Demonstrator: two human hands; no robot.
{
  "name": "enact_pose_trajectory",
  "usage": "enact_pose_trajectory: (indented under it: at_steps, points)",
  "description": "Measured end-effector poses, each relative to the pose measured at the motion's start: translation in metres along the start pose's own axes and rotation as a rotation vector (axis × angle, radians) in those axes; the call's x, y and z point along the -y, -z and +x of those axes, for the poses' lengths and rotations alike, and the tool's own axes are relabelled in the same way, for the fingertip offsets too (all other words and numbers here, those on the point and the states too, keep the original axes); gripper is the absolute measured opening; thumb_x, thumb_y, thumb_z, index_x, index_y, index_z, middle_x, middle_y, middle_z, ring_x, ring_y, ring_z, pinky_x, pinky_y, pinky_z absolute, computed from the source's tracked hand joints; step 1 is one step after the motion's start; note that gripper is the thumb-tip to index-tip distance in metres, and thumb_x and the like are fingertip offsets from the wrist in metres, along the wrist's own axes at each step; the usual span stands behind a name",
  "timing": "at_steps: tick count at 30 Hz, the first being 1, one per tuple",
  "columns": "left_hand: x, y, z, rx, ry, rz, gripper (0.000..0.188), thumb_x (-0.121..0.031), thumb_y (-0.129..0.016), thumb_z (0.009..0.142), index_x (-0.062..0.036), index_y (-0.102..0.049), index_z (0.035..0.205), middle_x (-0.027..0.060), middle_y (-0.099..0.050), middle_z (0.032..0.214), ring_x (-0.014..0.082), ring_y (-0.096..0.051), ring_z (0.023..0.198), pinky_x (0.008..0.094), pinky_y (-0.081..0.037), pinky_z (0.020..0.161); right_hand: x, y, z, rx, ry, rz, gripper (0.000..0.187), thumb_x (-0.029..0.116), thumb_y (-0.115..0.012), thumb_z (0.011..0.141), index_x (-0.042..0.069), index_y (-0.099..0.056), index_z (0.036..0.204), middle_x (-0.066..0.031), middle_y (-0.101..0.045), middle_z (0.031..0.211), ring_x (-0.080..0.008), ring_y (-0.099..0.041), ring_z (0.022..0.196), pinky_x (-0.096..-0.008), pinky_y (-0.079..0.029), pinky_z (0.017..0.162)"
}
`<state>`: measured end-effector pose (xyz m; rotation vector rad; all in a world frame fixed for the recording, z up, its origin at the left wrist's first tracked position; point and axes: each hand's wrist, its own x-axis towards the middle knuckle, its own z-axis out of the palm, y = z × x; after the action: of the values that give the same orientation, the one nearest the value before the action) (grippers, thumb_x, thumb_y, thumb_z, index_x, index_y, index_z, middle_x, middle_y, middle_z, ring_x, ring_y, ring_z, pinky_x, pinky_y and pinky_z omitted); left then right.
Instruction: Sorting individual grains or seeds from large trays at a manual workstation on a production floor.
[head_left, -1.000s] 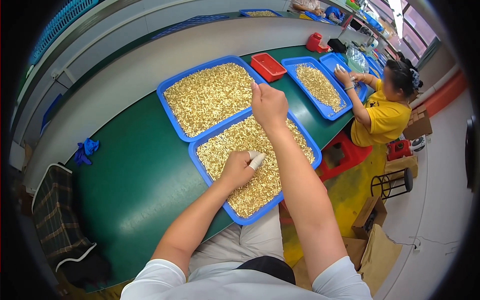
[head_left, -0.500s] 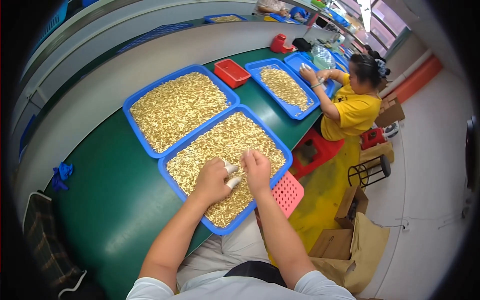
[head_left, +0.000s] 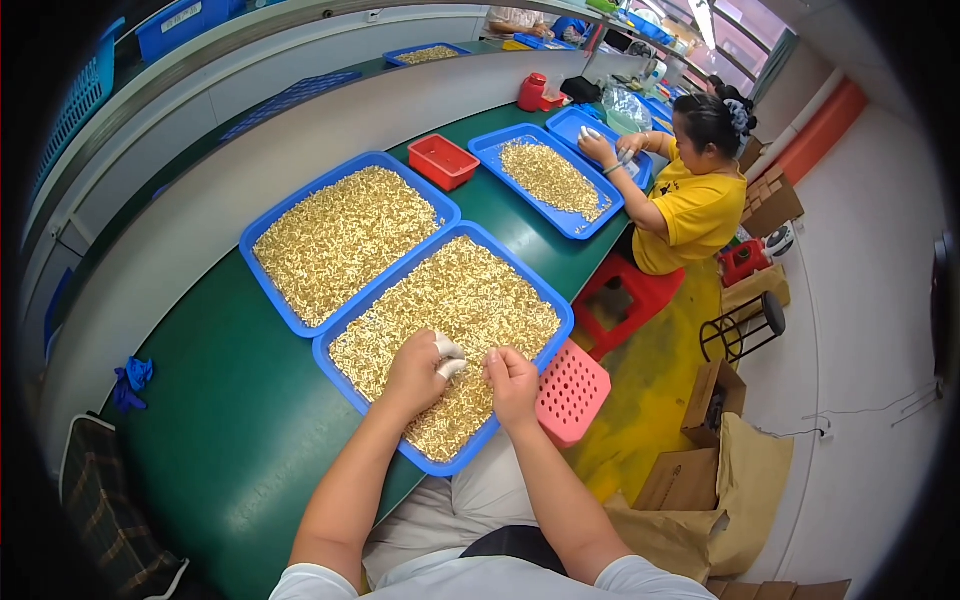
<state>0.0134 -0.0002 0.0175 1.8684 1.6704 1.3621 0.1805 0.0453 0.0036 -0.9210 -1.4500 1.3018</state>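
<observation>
Over the near blue tray (head_left: 327, 350), heaped with small gold-coloured metal pieces (head_left: 480, 290), both of my hands work close together. My left hand (head_left: 418, 372) has white covers on thumb and forefinger, whose tips come together just above the pieces. To its right, my right hand (head_left: 511, 385) is bare, with thumb and forefinger pinched. Whatever either hand holds is too small to make out. A second blue tray (head_left: 262, 268), filled with the same kind of pieces, stands directly behind the near one, rim against rim.
A red bin (head_left: 443, 162) and another blue tray of pieces (head_left: 596, 226) sit farther along the green table (head_left: 215, 400). At right, a co-worker in yellow (head_left: 700, 210) handles something. A pink perforated basket (head_left: 575, 390) adjoins my tray. Blue gloves (head_left: 131, 382) lie left.
My view has shifted slightly. My right hand has drawn back toward me across the tray, and the left thumb and forefinger have come closer together.
</observation>
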Motion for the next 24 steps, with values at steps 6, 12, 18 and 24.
enact_pose_trajectory:
  at_steps: [6, 12, 18, 24]
  points:
    - [0.002, 0.0, -0.001, -0.122, 0.383, -0.547, 0.007, -0.001, -0.071, 0.086, -0.0015, -0.071, 0.093, 0.003, -0.069, 0.086, 0.0105, -0.063, 0.079, 0.0252, -0.05, 0.071, -0.001, 0.0, 0.0, 0.08, 0.037, -0.035, 0.024, 0.014, -0.056, 0.099, 0.0, -0.063, 0.081, 0.0002, -0.058, 0.068, -0.0044, -0.049, 0.062, -0.0222, -0.039, 0.056]
    - [0.003, 0.002, 0.001, -0.106, 0.442, -0.863, 0.012, 0.001, -0.066, 0.09, 0.0009, -0.071, 0.101, 0.0073, -0.072, 0.093, 0.013, -0.067, 0.082, 0.0261, -0.055, 0.074, 0.0, 0.0, 0.001, 0.12, 0.068, -0.1, 0.02, 0.011, -0.059, 0.097, -0.001, -0.064, 0.082, -0.0008, -0.059, 0.065, -0.0057, -0.052, 0.06, -0.0239, -0.041, 0.054]
    - [0.003, 0.006, 0.001, -0.069, 0.432, -0.887, 0.013, 0.001, -0.066, 0.09, 0.0003, -0.072, 0.102, 0.0076, -0.072, 0.093, 0.0139, -0.068, 0.082, 0.0275, -0.057, 0.074, 0.002, -0.001, 0.0, 0.146, 0.104, -0.171, 0.022, 0.013, -0.058, 0.098, -0.001, -0.065, 0.083, -0.0022, -0.061, 0.066, -0.007, -0.054, 0.06, -0.0244, -0.042, 0.055]
    - [0.0, 0.008, 0.001, -0.092, 0.43, -0.83, 0.014, 0.002, -0.069, 0.088, -0.001, -0.072, 0.101, 0.0055, -0.072, 0.095, 0.0125, -0.067, 0.087, 0.0264, -0.054, 0.08, 0.003, -0.001, 0.001, 0.083, 0.057, -0.141, 0.022, 0.014, -0.059, 0.098, -0.001, -0.065, 0.082, -0.0031, -0.062, 0.066, -0.0079, -0.056, 0.061, -0.0253, -0.043, 0.055]
